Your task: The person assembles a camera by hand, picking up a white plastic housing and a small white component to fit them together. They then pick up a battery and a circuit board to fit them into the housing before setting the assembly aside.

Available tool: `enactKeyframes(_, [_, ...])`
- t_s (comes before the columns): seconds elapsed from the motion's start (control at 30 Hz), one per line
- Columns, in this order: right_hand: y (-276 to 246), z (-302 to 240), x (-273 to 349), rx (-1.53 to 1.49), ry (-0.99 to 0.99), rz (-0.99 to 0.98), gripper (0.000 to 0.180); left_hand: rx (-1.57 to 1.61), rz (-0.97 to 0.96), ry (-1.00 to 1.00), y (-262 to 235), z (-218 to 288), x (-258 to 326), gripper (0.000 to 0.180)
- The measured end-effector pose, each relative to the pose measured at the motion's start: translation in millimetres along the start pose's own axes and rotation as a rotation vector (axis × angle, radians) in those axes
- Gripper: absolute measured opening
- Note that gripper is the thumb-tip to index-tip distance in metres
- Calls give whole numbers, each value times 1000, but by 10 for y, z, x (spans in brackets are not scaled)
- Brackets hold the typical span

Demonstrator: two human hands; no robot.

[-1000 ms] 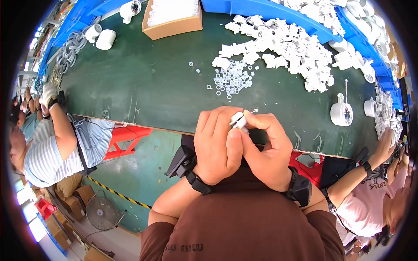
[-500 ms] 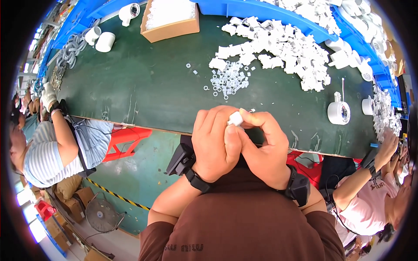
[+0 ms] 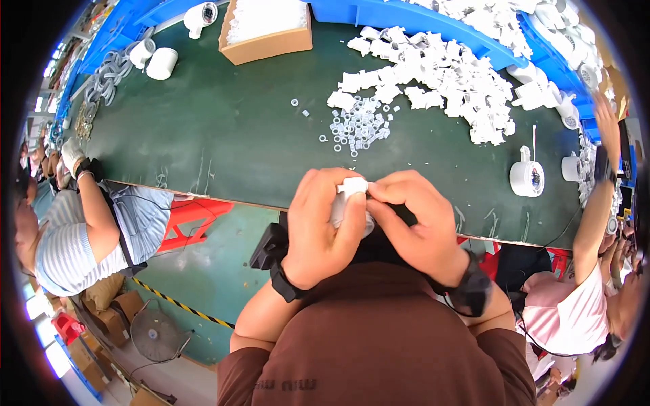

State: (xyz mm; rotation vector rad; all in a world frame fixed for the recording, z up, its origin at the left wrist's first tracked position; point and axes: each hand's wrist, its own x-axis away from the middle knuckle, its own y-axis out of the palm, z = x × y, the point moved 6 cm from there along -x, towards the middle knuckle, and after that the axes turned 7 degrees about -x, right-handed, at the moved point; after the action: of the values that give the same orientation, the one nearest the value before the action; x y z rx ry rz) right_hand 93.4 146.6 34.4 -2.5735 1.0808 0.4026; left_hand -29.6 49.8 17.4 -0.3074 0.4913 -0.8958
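Note:
My left hand (image 3: 313, 233) is closed round a small white plastic part (image 3: 353, 185), its thumb on the near side. More of a pale piece shows below between the fingers, partly hidden. My right hand (image 3: 425, 227) pinches thumb and forefinger together at the right end of that part; whatever is between those fingertips is too small or too hidden to make out. Both hands are held over the near edge of the green table (image 3: 250, 142). Just beyond them lies a pile of small translucent rings (image 3: 357, 125), and behind it a heap of white plastic pieces (image 3: 440, 71).
A cardboard box (image 3: 271, 46) of white items stands at the back, before blue bins (image 3: 406, 20). White round housings (image 3: 527, 177) stand at right and back left, near grey rings (image 3: 105, 80). Co-workers sit on both sides; one has a raised arm (image 3: 599, 189) at right.
My hands have moved slightly apart, and the white part is turned so more of it shows in my left hand. The right co-worker's arm has swung up toward the bins.

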Motion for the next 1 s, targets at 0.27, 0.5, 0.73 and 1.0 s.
enactKeyframes(0.27, [-428,522,-627,393,55,-33,9,-342,-74,277,124,252,-72,24])
enactKeyframes(0.5, [-397,612,-655,560,-164,-6,11,-383,-72,253,117,249,-7,28])
enactKeyframes(0.73, [-583,507,-409,409,83,54,12,-394,-80,237,132,238,-10,28])
enactKeyframes(1.0, [-404,556,-689,726,-234,-14,14,-392,-40,255,150,247,-19,27])
